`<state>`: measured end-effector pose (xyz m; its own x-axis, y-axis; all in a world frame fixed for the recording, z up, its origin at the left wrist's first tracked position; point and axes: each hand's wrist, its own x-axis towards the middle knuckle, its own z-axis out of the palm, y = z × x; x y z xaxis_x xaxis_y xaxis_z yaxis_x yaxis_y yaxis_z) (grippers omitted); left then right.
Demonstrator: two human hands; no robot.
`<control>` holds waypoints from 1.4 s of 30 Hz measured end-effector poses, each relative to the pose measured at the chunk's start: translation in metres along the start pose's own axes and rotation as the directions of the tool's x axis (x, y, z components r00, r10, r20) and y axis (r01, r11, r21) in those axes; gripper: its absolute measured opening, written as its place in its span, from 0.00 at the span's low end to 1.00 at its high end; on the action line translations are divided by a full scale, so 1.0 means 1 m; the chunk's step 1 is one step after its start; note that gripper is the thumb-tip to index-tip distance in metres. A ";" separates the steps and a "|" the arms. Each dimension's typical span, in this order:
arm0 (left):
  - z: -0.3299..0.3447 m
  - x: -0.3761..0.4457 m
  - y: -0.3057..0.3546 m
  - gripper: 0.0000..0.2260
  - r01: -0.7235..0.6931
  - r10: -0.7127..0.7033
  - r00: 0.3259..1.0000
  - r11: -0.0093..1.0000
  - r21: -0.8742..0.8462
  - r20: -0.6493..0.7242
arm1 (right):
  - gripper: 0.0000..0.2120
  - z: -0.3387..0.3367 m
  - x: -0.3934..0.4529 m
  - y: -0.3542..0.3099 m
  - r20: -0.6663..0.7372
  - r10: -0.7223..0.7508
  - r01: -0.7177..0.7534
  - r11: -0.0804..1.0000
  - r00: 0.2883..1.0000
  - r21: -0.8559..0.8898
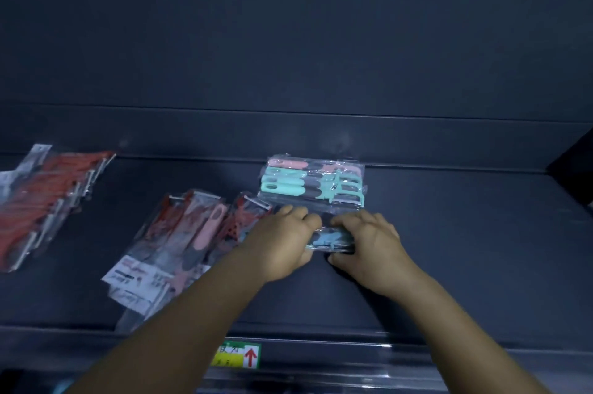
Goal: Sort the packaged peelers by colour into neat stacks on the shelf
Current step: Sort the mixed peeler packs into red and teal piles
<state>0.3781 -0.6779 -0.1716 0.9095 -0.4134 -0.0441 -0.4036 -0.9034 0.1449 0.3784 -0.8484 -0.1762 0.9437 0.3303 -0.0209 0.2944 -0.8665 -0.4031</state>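
Both hands meet at the middle of the dark shelf (pixel 449 249) on a small stack of blue-green packaged peelers (pixel 330 238). My left hand (pixel 288 239) grips its left end and my right hand (pixel 369 243) grips its right end, fingers curled over the top. Just behind them lies a stack of teal peelers (pixel 308 185) in clear bags, with a pink one on its far side. To the left sits a loose pile of mixed red and pink peelers (pixel 189 233). A row of red peelers (pixel 48 198) lies at the far left.
The shelf's back wall (pixel 288 40) rises right behind the teal stack. A yellow and white price label with a red arrow (pixel 239 355) is stuck on the shelf's front edge. Bare shelf surface stretches to the right of my hands.
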 end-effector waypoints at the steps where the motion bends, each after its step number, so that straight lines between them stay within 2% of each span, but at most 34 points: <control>1: -0.001 -0.004 -0.009 0.13 0.007 -0.007 1.000 1.000 0.000 0.010 | 0.27 0.004 0.002 -0.006 -0.001 -0.019 0.019 0.999 1.000 0.028; 5: -0.009 -0.020 -0.042 0.15 0.050 -0.050 0.997 0.999 0.009 0.058 | 0.31 0.014 0.006 -0.027 0.017 -0.084 0.081 0.985 0.996 0.156; 8: -0.013 -0.026 -0.056 0.15 0.045 -0.048 0.996 0.998 0.035 0.071 | 0.33 0.015 0.006 -0.036 -0.012 -0.042 0.043 0.986 0.999 0.160; 12: -0.019 -0.025 -0.051 0.09 -0.023 0.024 0.998 1.000 0.017 -0.055 | 0.35 0.011 0.000 -0.033 -0.056 0.096 -0.083 0.974 0.994 0.209; 16: -0.014 -0.027 -0.035 0.08 -0.084 0.087 0.989 0.996 0.024 -0.119 | 0.32 0.004 -0.008 -0.022 -0.082 0.173 -0.154 0.968 0.981 0.200; 19: -0.007 -0.034 -0.030 0.11 -0.091 0.091 0.993 0.996 0.008 -0.076 | 0.37 0.001 -0.017 -0.021 0.033 0.181 -0.184 0.961 0.983 0.207; 22: -0.005 -0.041 -0.032 0.21 -0.070 0.071 0.997 0.997 -0.029 0.036 | 0.41 0.003 -0.024 -0.025 0.169 0.173 -0.203 0.962 0.970 0.181; 24: -0.005 -0.043 -0.036 0.26 -0.072 0.078 0.995 0.994 -0.087 0.059 | 0.35 0.005 -0.022 -0.026 0.156 0.185 -0.215 0.953 0.970 0.211; 26: -0.006 -0.042 -0.042 0.24 -0.066 0.055 0.997 0.978 -0.196 -0.060 | 0.26 0.008 -0.014 -0.025 0.007 0.230 -0.225 0.945 0.973 0.236; 28: -0.005 -0.035 -0.053 0.20 -0.047 0.001 0.981 0.972 -0.230 -0.195 | 0.18 0.009 -0.004 -0.024 -0.109 0.294 -0.262 0.935 0.950 0.241; 29: -0.005 -0.031 -0.058 0.18 -0.018 -0.023 0.979 0.980 -0.199 -0.205 | 0.15 0.009 0.000 -0.024 -0.124 0.312 -0.279 0.933 0.942 0.225; 32: -0.001 -0.023 -0.070 0.15 0.064 -0.076 0.993 0.990 -0.129 -0.093 | 0.09 0.017 0.013 -0.026 -0.114 0.314 -0.298 0.945 0.943 0.135; 35: 0.002 -0.017 -0.071 0.13 0.024 -0.033 0.996 0.993 -0.116 -0.078 | 0.08 0.020 0.017 -0.025 -0.103 0.342 -0.332 0.938 0.934 0.104; 40: -0.006 0.001 -0.058 0.12 -0.025 0.005 0.983 0.994 -0.104 -0.185 | 0.15 0.013 0.009 -0.014 -0.152 0.414 -0.392 0.907 0.898 0.155; 42: -0.009 0.014 -0.050 0.12 -0.027 0.011 0.980 0.997 -0.078 -0.197 | 0.15 0.011 0.007 -0.008 -0.160 0.437 -0.412 0.896 0.885 0.166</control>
<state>0.4119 -0.6374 -0.1706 0.9067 -0.3928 0.1533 -0.4190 -0.8803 0.2225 0.3809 -0.8350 -0.1834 0.9881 -0.1465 -0.0479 -0.1505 -0.8502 -0.5045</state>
